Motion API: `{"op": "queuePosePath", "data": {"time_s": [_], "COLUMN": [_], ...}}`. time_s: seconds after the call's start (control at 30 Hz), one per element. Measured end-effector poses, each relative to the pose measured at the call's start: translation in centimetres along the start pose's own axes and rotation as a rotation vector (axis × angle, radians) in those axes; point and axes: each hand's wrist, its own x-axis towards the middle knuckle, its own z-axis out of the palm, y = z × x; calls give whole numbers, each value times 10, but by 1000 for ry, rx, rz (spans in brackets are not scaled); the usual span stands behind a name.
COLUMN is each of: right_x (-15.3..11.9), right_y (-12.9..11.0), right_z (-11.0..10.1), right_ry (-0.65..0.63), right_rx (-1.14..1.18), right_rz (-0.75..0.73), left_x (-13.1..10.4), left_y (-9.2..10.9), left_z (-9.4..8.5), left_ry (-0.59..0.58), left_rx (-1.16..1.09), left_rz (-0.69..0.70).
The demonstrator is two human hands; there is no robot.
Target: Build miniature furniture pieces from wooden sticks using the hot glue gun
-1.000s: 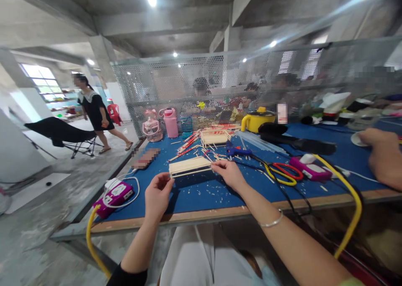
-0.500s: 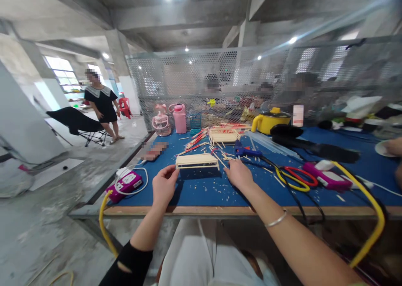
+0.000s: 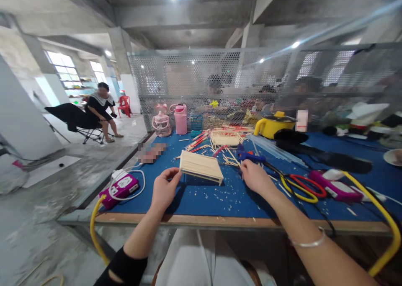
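My left hand [image 3: 165, 189] pinches the left end of a small rack of pale wooden sticks [image 3: 201, 165], which is tilted with its flat slatted top towards me. My right hand [image 3: 258, 178] is closed at the fingertips, with a thin wooden stick [image 3: 235, 157] running from them up and to the left. Just beyond that hand lies a blue glue gun [image 3: 251, 156]. A second stick-built frame [image 3: 226, 140] rests further back, among loose sticks, some of them red.
Behind stand a pink bottle [image 3: 180, 120], a clear pink-handled jug [image 3: 161, 122] and a yellow pot [image 3: 272, 127]. Purple power strips [image 3: 121, 190] with yellow cables lie at both sides. A black brush-like object [image 3: 339, 159] is at right. A person sits in a folding chair [image 3: 75, 120].
My left hand has tipped the stick rack, so its top now shows. My right hand has moved right with the stick. The person at left has gone from standing to sitting.
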Motion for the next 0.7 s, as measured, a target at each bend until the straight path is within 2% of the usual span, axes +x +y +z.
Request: {"op": "queuePosePath", "data": {"time_s": [0.13,0.27,0.37,0.43,0.53,0.6,0.7], "right_x": [-22,-38,-41,-37,-24,-14,-6], "right_y": [14,20,19,18,25,36,57], "right_z": [-1,8,14,10,-10,-30,-56], "right_ry": [26,131,200,232,326,381,283], "right_rx": [83,169,197,200,142,11,-162], "right_rz": [6,4,-23,-59,-84,-6,169], "left_x": [0,1,2,1,-3,-6,-9], "left_y": [0,-4,-7,-8,-6,-4,-4], "left_z": [7,10,9,8,7,6,5], "left_ry": [9,-33,-42,-35,-13,6,31], "left_rx": [-63,-78,-51,-14,81,158,269], "left_rz": [-18,-57,-61,-42,0,25,60]}}
